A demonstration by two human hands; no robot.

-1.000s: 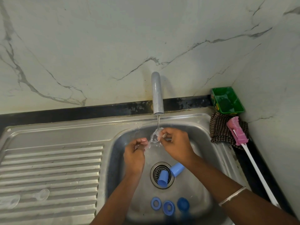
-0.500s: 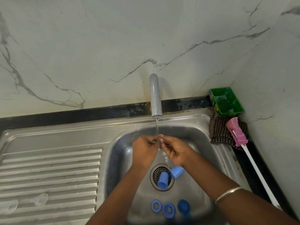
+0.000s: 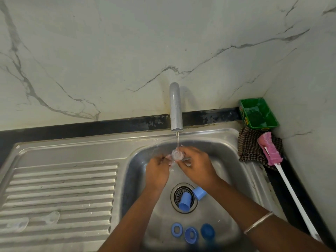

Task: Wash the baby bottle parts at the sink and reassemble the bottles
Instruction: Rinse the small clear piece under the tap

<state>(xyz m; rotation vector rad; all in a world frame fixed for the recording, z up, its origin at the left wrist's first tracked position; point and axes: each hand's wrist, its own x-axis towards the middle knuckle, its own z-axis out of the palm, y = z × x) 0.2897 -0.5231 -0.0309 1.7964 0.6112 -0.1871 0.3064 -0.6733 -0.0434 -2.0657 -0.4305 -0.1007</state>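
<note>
A clear silicone teat [image 3: 176,154] sits under the thin water stream from the tap [image 3: 176,108]. My left hand [image 3: 157,170] and my right hand [image 3: 197,165] both pinch it over the steel sink basin [image 3: 138,160]. Two blue caps [image 3: 185,201] [image 3: 199,192] lie on the drain strainer. Two blue rings [image 3: 176,230] [image 3: 190,235] and a blue lid [image 3: 207,231] rest at the basin's near side. Two more clear teats [image 3: 52,217] [image 3: 17,225] lie on the ribbed drainboard [image 3: 60,188] at the left.
A pink bottle brush [image 3: 270,149] with a long white handle lies at the right over a checked cloth [image 3: 250,147]. A green tub [image 3: 258,113] stands in the back right corner. Marble walls close the back and right.
The hands closed together over the teat half a second ago; now they have parted a little and the teat shows again under the stream.
</note>
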